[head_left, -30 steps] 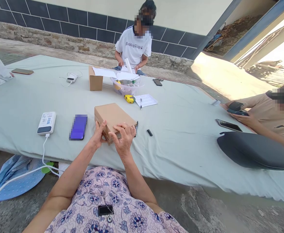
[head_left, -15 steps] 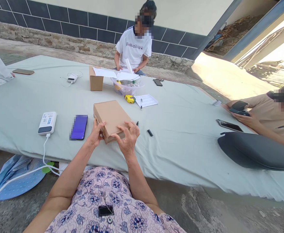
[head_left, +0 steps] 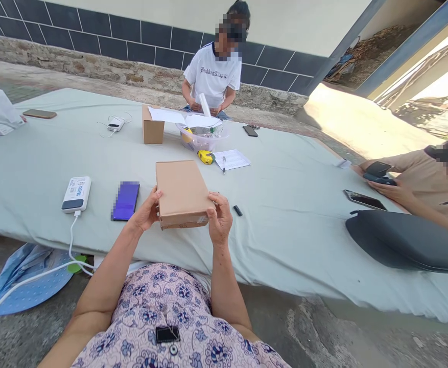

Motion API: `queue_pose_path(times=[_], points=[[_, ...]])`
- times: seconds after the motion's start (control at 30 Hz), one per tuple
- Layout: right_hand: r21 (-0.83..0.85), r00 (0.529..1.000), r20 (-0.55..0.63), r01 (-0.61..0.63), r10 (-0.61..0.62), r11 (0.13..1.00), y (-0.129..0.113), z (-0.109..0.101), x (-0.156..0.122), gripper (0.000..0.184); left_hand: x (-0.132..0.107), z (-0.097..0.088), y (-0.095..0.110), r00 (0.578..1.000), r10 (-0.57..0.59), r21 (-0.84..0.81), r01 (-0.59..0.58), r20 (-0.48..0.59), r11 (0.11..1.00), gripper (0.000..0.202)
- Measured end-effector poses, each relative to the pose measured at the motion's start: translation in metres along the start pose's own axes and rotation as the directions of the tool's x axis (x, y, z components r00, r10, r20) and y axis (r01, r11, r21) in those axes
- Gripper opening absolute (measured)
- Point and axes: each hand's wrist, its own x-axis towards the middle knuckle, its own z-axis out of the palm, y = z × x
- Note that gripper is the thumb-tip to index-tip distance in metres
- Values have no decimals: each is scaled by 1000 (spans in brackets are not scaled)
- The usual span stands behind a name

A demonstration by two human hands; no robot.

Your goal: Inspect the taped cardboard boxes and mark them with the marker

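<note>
A closed brown cardboard box (head_left: 183, 189) is between my two hands, over the near part of the cloth-covered table. My left hand (head_left: 147, 209) grips its left side, thumb near the top edge. On the opposite side my right hand (head_left: 219, 220) holds the near right corner, its thumb against the front face. To the left of the box lies a phone with a blue-purple screen (head_left: 126, 201). A small black cap-like piece (head_left: 238, 210) rests just right of my right hand.
A white power bank (head_left: 76, 194) with a cable lies at left. Beyond the box are a yellow tape measure (head_left: 206, 157), a printed sheet (head_left: 235, 159), a plastic basin (head_left: 201, 141) and a small carton (head_left: 152, 132). A black case (head_left: 403, 240) lies at right. Two people sit at the table.
My right hand has moved from the box's top near edge to its right corner. The box has turned to face me squarely and shifted slightly right.
</note>
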Motion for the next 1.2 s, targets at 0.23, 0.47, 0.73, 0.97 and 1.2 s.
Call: queue_pose_path(times=[0.23,0.47,0.73,0.97,1.2], points=[[-68,998,-57,1,-5,998,-16,1,-1,38,-7,22,3,990,129,-77,-132,-49,988,70],[-87,995,-103,-26,17,996,-26,0,2,38,-12,24,4,980,201,-26,-200,14,979,86],[-110,989,-145,-59,43,992,-31,-5,5,38,-22,17,8,959,228,111,-248,167,962,116],[-101,987,-150,-73,58,992,-29,-4,4,33,-21,25,10,973,213,78,-220,90,972,98],[-97,995,-95,-30,21,995,-33,-2,3,31,-19,23,10,975,219,125,-221,30,967,85]])
